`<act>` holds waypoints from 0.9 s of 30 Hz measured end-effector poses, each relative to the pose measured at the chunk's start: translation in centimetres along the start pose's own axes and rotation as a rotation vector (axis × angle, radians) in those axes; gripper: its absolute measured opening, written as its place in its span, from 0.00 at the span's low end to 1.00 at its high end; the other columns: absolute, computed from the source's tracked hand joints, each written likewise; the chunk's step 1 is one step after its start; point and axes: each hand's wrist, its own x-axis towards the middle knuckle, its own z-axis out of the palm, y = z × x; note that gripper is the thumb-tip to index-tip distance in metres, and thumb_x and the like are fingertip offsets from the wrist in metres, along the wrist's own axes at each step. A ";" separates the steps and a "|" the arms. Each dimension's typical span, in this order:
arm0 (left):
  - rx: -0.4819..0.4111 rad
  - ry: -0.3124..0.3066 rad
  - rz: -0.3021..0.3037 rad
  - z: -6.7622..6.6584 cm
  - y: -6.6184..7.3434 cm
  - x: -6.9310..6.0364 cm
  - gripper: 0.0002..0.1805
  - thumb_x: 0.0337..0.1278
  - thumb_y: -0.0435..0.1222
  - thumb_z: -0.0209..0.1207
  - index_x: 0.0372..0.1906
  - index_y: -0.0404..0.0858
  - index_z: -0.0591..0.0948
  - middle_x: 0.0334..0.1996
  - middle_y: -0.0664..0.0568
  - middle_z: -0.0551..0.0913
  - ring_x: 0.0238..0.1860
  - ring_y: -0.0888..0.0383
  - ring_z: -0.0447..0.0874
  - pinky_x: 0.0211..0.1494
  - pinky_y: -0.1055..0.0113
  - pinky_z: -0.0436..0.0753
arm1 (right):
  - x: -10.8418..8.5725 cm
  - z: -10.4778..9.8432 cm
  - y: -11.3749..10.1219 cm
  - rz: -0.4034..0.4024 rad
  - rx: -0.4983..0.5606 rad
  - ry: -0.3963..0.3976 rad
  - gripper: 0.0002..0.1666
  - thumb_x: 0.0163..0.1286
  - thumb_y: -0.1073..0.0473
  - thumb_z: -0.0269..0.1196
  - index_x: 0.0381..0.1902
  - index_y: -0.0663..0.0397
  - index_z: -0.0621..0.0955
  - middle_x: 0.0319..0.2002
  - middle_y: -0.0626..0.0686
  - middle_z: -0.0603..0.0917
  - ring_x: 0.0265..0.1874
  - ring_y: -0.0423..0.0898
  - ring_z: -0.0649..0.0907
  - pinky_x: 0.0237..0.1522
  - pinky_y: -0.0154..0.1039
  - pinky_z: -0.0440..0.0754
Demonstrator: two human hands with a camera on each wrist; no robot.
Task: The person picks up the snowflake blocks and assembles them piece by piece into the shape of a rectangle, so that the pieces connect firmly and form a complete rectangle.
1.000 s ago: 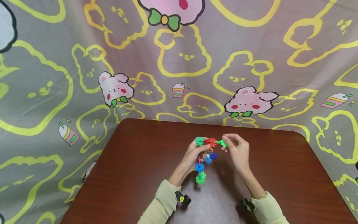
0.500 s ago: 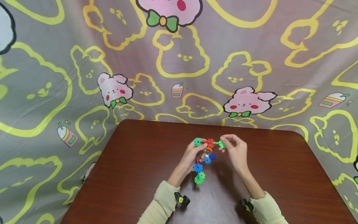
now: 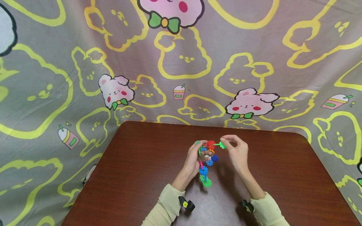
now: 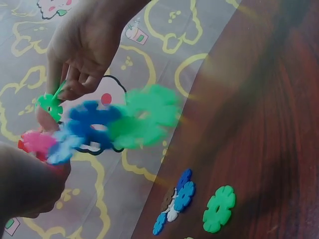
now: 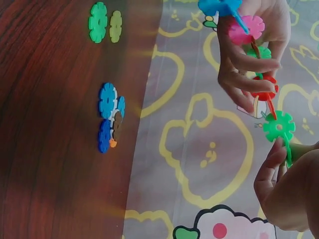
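My left hand (image 3: 193, 159) holds a chain of slotted plastic snowflake discs above the table. In the right wrist view its fingers curl beside a pink disc (image 5: 246, 29) and a red disc (image 5: 265, 87). Hanging from the near end of the chain are a blue disc (image 3: 203, 170) and green discs (image 3: 207, 182), blurred in the left wrist view. At the other end, my right hand (image 3: 238, 153) pinches a green disc (image 5: 279, 126) between thumb and fingers. That end runs on from the red disc. The left palm hides part of the chain in the head view.
Loose discs lie on the brown table (image 3: 135, 163) below the hands: blue (image 5: 106, 101), dark blue (image 5: 103, 135), green (image 5: 98, 22) and yellow (image 5: 115, 26), among several others. A patterned cloth (image 3: 198, 62) hangs behind the table and along its sides.
My left hand has turned, so the chain's hanging end has swung slightly right and the upper green disc now shows edge-on. The right hand has drifted a little left, still pinching the green disc.
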 end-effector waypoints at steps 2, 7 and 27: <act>-0.027 -0.002 0.013 0.0 -0.1 -0.1 0.19 0.81 0.42 0.49 0.60 0.30 0.75 0.44 0.49 0.82 0.28 0.64 0.87 0.33 0.71 0.86 | 0.1 0.1 -0.2 0.014 0.007 -0.002 0.11 0.68 0.59 0.73 0.39 0.64 0.87 0.27 0.52 0.87 0.22 0.37 0.81 0.25 0.29 0.79; -0.049 0.002 0.022 0.1 -0.1 -0.2 0.17 0.82 0.41 0.45 0.57 0.32 0.76 0.40 0.49 0.83 0.28 0.64 0.87 0.32 0.71 0.85 | 0.3 0.2 -0.5 0.081 0.009 -0.002 0.10 0.69 0.62 0.72 0.41 0.67 0.87 0.28 0.54 0.87 0.22 0.36 0.81 0.26 0.28 0.80; -0.041 -0.027 0.001 0.0 0.4 -0.2 0.12 0.79 0.43 0.53 0.47 0.38 0.80 0.32 0.51 0.82 0.25 0.64 0.83 0.28 0.73 0.82 | 0.1 0.1 0.1 0.089 0.062 0.007 0.14 0.69 0.59 0.72 0.40 0.68 0.86 0.26 0.46 0.86 0.24 0.39 0.81 0.27 0.30 0.81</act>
